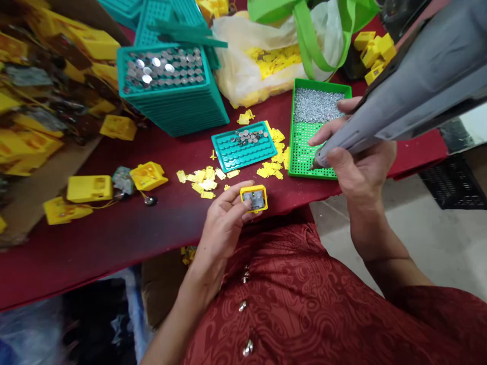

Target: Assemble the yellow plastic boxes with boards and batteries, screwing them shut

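Note:
My left hand point(228, 210) grips a small yellow plastic case point(265, 198) at the table's front edge, thumb across its open side. Grey parts show inside the case. In my right hand point(361, 162) is a thick grey power screwdriver point(384, 106), its narrow tip pointing down over the front of a green perforated tray point(319, 174). A pile of tiny silvery screws point(317, 105) fills the back of that tray. Between the hands and behind them lie a teal tray point(238, 158) with button cells point(249, 136) and scattered flat yellow pieces point(205, 178).
A tall stack of teal trays point(182, 109) stands behind, topped with button cells. Beside it slumps a white plastic bag point(236, 66) of yellow parts under a green bag point(308, 40). Wired yellow casings point(89, 188) lie left, near a large heap point(34, 101).

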`<control>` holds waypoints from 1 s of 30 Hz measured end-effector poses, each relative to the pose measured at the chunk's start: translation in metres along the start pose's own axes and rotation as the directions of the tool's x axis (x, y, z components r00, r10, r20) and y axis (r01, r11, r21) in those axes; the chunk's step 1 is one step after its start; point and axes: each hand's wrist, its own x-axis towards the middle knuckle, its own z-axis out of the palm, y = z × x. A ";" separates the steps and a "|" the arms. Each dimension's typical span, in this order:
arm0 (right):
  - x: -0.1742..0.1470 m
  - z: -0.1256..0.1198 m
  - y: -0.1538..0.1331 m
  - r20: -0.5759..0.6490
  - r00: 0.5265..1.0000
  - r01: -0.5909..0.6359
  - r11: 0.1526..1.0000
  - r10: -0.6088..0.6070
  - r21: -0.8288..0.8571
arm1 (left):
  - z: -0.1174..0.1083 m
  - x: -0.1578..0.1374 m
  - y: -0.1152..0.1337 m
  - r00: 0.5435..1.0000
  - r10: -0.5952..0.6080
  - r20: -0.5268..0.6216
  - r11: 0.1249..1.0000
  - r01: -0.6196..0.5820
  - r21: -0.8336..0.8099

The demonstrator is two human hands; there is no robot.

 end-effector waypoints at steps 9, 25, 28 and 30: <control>0.015 -0.012 0.015 -0.212 0.909 -0.369 0.930 0.360 -0.001 | 0.010 0.007 -0.004 0.997 -0.070 -0.014 0.995 0.069 -0.066; 0.014 0.012 0.049 -0.403 0.904 -0.031 0.962 0.143 0.272 | 0.013 0.014 -0.005 0.993 -0.115 -0.037 0.990 0.112 -0.086; 0.019 0.018 0.051 -0.483 0.869 0.127 0.898 0.104 0.422 | 0.013 0.014 -0.005 0.992 -0.120 -0.041 0.989 0.116 -0.089; 0.021 0.020 0.050 -0.494 0.862 0.144 0.883 0.109 0.447 | 0.014 0.014 -0.005 0.992 -0.117 -0.045 0.990 0.113 -0.090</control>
